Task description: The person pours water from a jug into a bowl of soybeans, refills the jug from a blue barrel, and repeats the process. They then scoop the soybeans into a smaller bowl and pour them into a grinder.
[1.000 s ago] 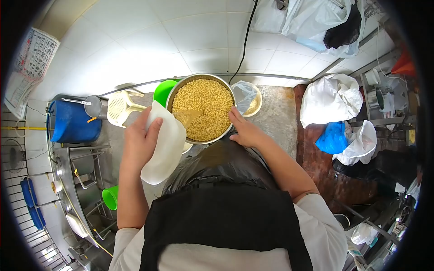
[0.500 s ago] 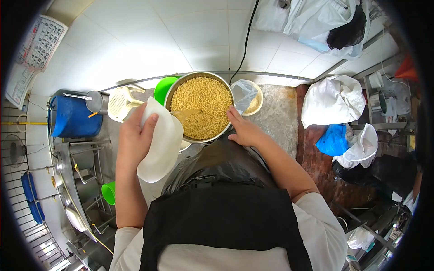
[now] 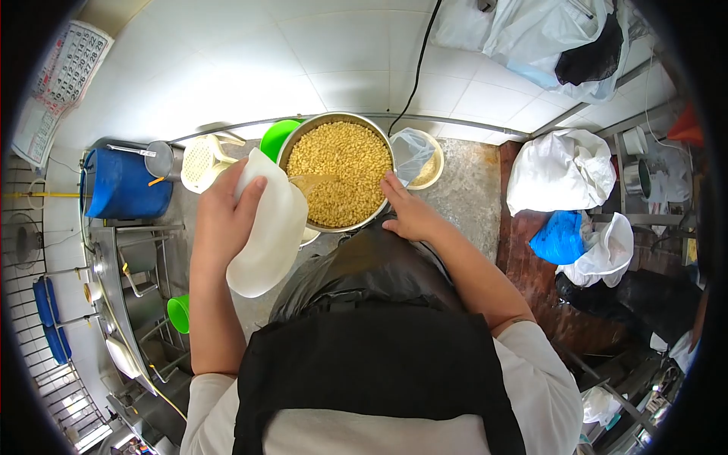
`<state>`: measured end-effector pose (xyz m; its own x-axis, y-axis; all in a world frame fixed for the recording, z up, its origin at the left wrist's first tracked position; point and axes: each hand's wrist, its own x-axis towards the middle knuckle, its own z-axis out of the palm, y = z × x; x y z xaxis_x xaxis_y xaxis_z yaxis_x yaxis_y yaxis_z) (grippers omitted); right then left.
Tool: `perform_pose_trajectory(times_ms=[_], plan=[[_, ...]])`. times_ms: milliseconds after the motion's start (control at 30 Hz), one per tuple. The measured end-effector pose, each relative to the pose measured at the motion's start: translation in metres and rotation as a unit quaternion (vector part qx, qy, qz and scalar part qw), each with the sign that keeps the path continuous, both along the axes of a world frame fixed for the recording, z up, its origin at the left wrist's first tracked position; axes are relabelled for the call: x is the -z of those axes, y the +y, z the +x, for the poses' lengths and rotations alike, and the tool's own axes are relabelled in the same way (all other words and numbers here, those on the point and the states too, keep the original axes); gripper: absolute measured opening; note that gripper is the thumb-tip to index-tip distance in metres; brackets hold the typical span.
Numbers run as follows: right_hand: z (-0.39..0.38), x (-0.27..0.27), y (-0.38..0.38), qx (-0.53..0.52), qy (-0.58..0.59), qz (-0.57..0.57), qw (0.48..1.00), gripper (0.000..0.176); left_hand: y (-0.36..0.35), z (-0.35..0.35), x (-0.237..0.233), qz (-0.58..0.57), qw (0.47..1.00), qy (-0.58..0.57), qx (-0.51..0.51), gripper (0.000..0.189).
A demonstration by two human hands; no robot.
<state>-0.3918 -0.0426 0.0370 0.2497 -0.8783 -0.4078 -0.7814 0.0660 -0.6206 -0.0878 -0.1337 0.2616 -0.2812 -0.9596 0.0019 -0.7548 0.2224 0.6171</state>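
Note:
My left hand (image 3: 226, 216) grips the near edge of a white plastic basin (image 3: 269, 227), thumb on its outside. The basin is tilted steeply to the right, and a yellowish, see-through stream (image 3: 312, 181) runs from its lip. The stream falls onto pale yellow beans or kernels (image 3: 345, 155) that fill a round metal pot (image 3: 334, 115). My right hand (image 3: 413, 214) rests with its fingertips at the pot's right rim, fingers stretched out. The inside of the basin is mostly turned away from me.
Behind the pot stands a green bucket (image 3: 279, 138); to its right is a cream bucket (image 3: 436, 168) with a plastic bag. A cream stool (image 3: 201, 165) and blue barrel (image 3: 125, 182) are at left. White sacks (image 3: 561, 171) lie on the right. A black cord (image 3: 418, 68) hangs down the wall.
My left hand and the basin have risen slightly in view, and the stream still runs into the pot. My right hand stays at the rim. The whole view has shifted a little.

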Motion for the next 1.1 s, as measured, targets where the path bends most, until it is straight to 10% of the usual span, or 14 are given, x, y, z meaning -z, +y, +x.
perform_pose_trajectory(times_ms=[1100], plan=[[-0.001, 0.024, 0.006, 0.022, -0.024, -0.072, 0.997, 0.100, -0.013, -0.007, -0.011, 0.011, 0.999, -0.044, 0.016, 0.049]])
